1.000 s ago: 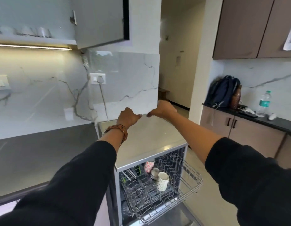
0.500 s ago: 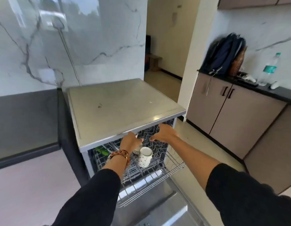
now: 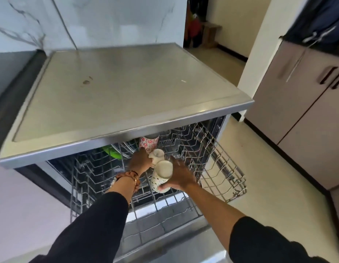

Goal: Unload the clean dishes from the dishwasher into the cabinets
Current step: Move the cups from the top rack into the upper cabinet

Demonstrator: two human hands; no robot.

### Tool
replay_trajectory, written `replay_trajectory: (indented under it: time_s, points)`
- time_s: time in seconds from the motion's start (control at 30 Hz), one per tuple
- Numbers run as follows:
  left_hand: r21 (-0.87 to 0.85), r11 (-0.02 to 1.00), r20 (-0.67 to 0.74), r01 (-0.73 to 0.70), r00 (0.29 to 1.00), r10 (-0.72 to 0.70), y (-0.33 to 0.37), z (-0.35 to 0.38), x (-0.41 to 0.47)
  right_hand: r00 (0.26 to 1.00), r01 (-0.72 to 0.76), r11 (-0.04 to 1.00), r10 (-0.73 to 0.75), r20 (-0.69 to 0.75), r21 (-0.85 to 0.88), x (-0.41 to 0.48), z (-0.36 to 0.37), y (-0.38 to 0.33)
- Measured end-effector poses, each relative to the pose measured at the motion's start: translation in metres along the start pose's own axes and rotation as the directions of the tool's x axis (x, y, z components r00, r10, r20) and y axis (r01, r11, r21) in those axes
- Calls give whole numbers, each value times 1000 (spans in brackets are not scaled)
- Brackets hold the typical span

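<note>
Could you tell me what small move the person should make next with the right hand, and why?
Probably lift the mug straight up out of the rack. The right hand grips its side, while the left hand reaches a smaller cup just behind it, so a straight lift should avoid knocking that.
</note>
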State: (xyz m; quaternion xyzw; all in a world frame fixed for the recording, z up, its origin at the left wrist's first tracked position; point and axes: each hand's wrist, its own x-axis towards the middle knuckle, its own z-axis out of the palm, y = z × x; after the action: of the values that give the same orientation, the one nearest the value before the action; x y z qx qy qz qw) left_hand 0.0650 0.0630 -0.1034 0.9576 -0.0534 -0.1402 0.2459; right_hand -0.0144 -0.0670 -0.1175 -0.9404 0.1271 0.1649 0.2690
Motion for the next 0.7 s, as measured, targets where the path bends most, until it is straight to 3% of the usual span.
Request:
replay_trajectory:
  time_s: [0.37, 0.7]
  points:
    - [-6, 1000, 5, 2, 1000, -2, 17, 49, 59, 965, 262, 930, -258, -50, 259, 34, 20, 37]
    - [-126, 990, -106, -62, 993, 48, 0, 64, 76, 965, 260, 897, -250, -74, 358, 40, 28, 37]
